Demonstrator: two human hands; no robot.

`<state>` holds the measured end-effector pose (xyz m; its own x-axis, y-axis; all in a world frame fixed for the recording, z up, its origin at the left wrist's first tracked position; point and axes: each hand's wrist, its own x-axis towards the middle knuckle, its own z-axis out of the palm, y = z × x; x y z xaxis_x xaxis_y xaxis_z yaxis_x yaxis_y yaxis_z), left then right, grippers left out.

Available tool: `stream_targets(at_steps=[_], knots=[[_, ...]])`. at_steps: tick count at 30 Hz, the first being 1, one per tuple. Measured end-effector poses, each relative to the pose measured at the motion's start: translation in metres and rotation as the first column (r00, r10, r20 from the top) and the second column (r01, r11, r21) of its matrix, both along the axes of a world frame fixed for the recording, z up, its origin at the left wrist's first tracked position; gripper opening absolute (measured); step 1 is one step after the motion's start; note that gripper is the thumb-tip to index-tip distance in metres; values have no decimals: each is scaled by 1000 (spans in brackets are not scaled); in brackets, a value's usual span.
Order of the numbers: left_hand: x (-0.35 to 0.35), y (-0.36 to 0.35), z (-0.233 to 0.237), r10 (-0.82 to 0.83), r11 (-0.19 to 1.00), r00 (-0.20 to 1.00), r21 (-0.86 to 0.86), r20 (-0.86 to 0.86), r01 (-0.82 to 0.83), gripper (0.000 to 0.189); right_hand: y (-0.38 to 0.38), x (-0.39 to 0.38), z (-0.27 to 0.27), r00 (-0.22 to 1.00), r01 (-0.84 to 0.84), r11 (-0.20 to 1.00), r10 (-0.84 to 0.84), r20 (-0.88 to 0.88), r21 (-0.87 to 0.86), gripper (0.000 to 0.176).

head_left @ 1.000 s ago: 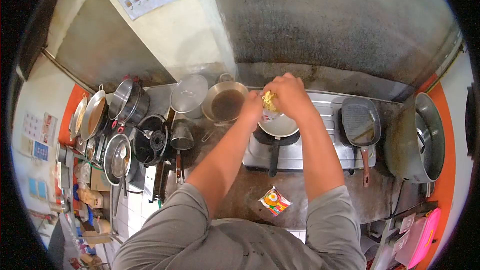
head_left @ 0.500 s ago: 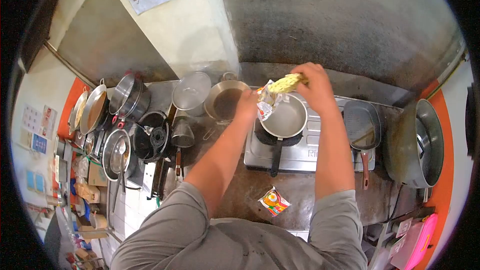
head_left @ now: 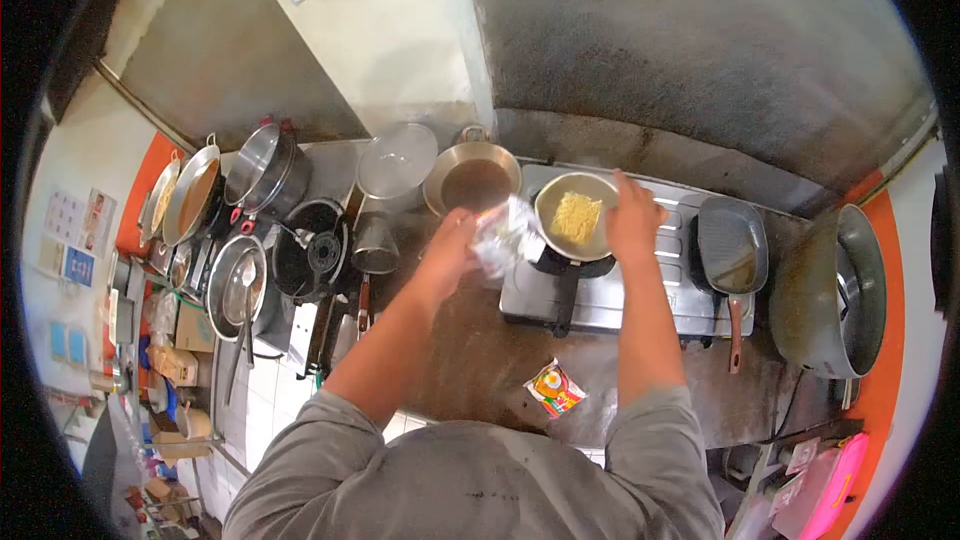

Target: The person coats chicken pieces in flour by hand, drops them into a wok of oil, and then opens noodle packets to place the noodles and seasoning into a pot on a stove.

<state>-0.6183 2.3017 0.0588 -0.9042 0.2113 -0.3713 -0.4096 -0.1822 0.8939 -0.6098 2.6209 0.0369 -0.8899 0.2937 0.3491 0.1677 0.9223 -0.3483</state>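
A block of dried instant noodles (head_left: 576, 219) lies in the saucepan (head_left: 590, 185) on the stove, its long dark handle pointing towards me. My right hand (head_left: 632, 222) is at the saucepan's right rim, with nothing in it and its fingers apart. My left hand (head_left: 450, 252) is closed on a crinkled noodle wrapper (head_left: 505, 238), held just left of the saucepan and blurred by motion. On the counter in front of me rests another noodle packet (head_left: 556, 387), red and yellow with a picture of an egg.
A square grill pan (head_left: 731, 240) sits on the stove's right side, beside a large deep pot (head_left: 808, 290). Behind the wrapper stands a pan of brown liquid (head_left: 474, 183), next to a sieve (head_left: 397, 162). Several pots and pans crowd the left.
The noodle block has left my right hand and now lies in the saucepan. My right hand has come down to the rim; my left has moved left and lower with the wrapper.
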Motion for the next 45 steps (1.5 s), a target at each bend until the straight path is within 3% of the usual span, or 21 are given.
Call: stream_targets(at_steps=[4,7,10,13,15,19,21,22,24,27,29,32,34,35,36,37,38,39,41,43,45], knots=[[57,-105,-87,-133,990,973,65,189,122,24,18,93,-18,943,-58,991,15,-333,-119,53],[111,-163,-123,-52,998,939,54,340,36,26,20,182,-112,989,80,951,-113,-97,-299,43],[145,-224,-209,-56,985,936,-137,347,109,25,-6,266,-196,944,9,948,96,316,-317,46],[160,-255,-236,-33,957,874,-236,484,166,27,-80,302,-190,885,-154,938,271,379,-310,67],[164,-255,-238,-44,984,884,-131,466,118,32,-118,306,-166,738,-134,958,267,620,-253,93],[152,-240,-211,-6,924,929,-353,370,147,47,-162,312,-183,667,25,995,52,743,-92,107],[150,-246,-197,-184,495,978,-850,99,179,54,-172,316,-195,674,89,995,-32,738,-37,101],[151,-256,-204,-173,496,979,-849,107,181,54,-173,321,-198,776,-20,993,86,625,-112,86],[164,-277,-218,-239,801,963,-586,-123,124,62,-169,325,-207,785,-44,983,145,602,-179,78],[186,-303,-214,-380,825,915,-498,-139,267,68,-203,321,-179,821,-51,970,176,543,-237,53],[198,-311,-107,-480,780,877,-454,7,430,75,-227,318,-163,820,73,719,351,451,-691,55],[226,-316,-25,-424,893,901,-210,-93,398,61,-309,304,-60,841,-7,597,438,318,-802,49],[236,-320,22,-230,965,941,68,-250,254,44,-359,301,9,823,-71,516,514,242,-854,50],[236,-342,47,-221,966,937,73,-271,249,44,-396,301,48,821,-128,352,562,100,-927,53],[231,-355,70,-332,943,834,-172,-441,285,39,-413,302,72,810,-171,170,585,-40,-970,55],[230,-366,91,-463,875,689,-412,-557,255,36,-422,303,83,807,-181,172,589,-46,-968,55],[237,-370,109,-301,948,813,-253,-499,196,20,-430,303,92,838,-299,301,537,-99,-906,58],[240,-379,118,-296,949,808,-252,-509,188,20,-438,302,98,857,-399,426,490,-163,-812,60],[244,-399,132,-250,944,772,-324,-584,60,13,-452,302,109,867,-446,401,415,-275,-800,63],[253,-411,147,-251,912,712,-407,-656,-54,11,-462,305,141,866,-499,782,432,-252,-373,71],[261,-417,154,-354,911,322,-402,-878,-96,17,-487,310,171,834,-543,751,431,-344,-376,64]])
